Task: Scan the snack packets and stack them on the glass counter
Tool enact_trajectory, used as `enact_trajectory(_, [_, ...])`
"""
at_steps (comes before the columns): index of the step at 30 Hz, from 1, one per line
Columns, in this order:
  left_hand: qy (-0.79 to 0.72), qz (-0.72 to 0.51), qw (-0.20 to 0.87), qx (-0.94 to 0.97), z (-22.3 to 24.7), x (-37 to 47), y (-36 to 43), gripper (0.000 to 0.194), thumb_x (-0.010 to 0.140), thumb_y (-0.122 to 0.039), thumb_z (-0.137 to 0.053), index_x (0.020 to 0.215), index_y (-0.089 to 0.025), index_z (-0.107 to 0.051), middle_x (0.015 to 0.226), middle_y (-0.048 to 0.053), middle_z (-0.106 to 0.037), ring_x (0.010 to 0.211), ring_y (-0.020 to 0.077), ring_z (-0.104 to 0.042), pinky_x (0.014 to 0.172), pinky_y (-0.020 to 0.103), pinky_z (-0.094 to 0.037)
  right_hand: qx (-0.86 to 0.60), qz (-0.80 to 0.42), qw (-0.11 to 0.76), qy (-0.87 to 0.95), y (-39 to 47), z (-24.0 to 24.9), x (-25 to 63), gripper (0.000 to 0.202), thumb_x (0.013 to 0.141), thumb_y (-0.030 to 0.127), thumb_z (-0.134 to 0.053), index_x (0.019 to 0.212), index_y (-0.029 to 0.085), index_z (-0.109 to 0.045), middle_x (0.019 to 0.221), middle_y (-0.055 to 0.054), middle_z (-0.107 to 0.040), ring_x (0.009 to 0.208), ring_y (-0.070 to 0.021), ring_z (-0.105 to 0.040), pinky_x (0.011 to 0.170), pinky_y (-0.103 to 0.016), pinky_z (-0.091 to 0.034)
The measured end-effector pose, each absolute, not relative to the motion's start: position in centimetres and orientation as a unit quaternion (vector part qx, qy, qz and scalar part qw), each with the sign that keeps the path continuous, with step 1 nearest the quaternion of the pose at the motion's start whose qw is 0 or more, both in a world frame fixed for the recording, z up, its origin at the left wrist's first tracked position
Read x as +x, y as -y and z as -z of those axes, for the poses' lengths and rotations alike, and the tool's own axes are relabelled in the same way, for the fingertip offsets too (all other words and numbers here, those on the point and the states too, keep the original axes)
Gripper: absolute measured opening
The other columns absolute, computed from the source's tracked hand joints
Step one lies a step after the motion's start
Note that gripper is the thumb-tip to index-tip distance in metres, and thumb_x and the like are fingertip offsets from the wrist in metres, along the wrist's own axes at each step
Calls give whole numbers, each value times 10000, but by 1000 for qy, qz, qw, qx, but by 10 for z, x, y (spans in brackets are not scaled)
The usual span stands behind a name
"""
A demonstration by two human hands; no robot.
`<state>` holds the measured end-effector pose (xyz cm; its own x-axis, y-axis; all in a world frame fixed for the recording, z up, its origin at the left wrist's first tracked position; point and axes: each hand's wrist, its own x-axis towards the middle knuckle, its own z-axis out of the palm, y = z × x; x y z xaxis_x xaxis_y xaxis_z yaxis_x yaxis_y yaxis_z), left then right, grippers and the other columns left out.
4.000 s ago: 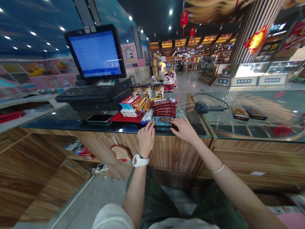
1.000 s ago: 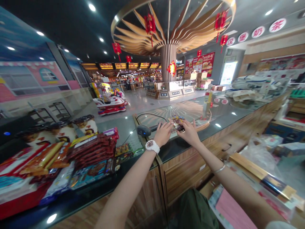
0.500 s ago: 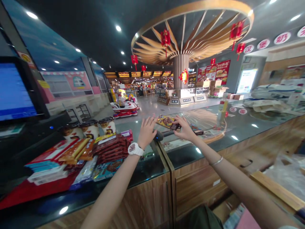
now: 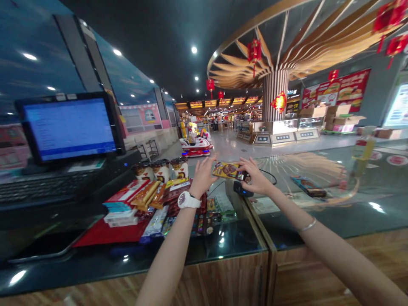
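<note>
A yellow and dark chocolate packet [image 4: 227, 170] is held flat above the counter. My right hand [image 4: 256, 176] pinches its dark right end between thumb and fingers. At its left end is my left hand [image 4: 204, 176], fingers together and curved against the packet's edge; a white watch is on that wrist. Just below the packet sits a small black device [image 4: 243, 189] with a blue light and a cable. Stacked snack packets [image 4: 178, 193] lie to the left, partly behind my left hand and wrist. A blue and dark packet [image 4: 308, 186] rests on the glass at the right.
A monitor [image 4: 70, 127] and a black keyboard [image 4: 28, 182] stand at the left. Three cups [image 4: 161, 170] are behind the red boxes [image 4: 126, 193]. A bottle of yellow liquid [image 4: 362, 151] stands at the right on the glass counter [image 4: 318, 216].
The view has turned left, bringing the monitor and keyboard further in. Both hands and the yellow packet have moved left relative to the counter's right-hand packet, and my left hand has closed in on the packet.
</note>
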<state>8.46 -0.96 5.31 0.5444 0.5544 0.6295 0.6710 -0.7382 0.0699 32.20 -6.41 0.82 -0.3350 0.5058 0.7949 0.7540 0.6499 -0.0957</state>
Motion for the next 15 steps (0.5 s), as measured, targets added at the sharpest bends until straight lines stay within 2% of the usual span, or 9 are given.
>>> enact_trajectory(5, [335, 290, 30, -896, -55, 81, 4, 696, 771, -194, -700, 1403, -249, -414, 1444, 85, -528, 1379, 262, -442, 1195, 567, -194, -367, 130, 442, 808, 69, -6, 333, 397, 706, 235, -534, 1102, 207, -551, 1322, -122, -606, 1391, -326, -410, 1170, -622, -180])
enact_trajectory(9, [299, 293, 3, -908, -52, 82, 0, 723, 745, -211, -734, 1400, -215, -427, 1397, 112, -554, 1307, 263, -511, 1169, 528, -283, -376, 103, 431, 814, 69, -7, 338, 410, 732, 253, -532, 1140, 210, -543, 1328, -120, -600, 1389, -317, -411, 1161, -597, -231])
enact_trajectory(12, [287, 314, 33, -904, -52, 84, 3, 615, 726, -237, -755, 1297, -212, -526, 1330, 99, -580, 1267, 265, -533, 1154, 497, -321, -403, 110, 415, 808, 67, -6, 339, 482, 745, 268, -556, 1223, 214, -532, 1348, -117, -588, 1401, -325, -391, 1158, -602, -229])
enact_trajectory(15, [299, 338, 77, -889, -51, 88, 8, 505, 745, -247, -736, 1219, -223, -564, 1259, 74, -608, 1224, 261, -556, 1170, 506, -289, -426, 150, 409, 793, 64, -2, 339, 565, 770, 318, -613, 1315, 216, -500, 1376, -118, -566, 1399, -316, -393, 1174, -592, -202])
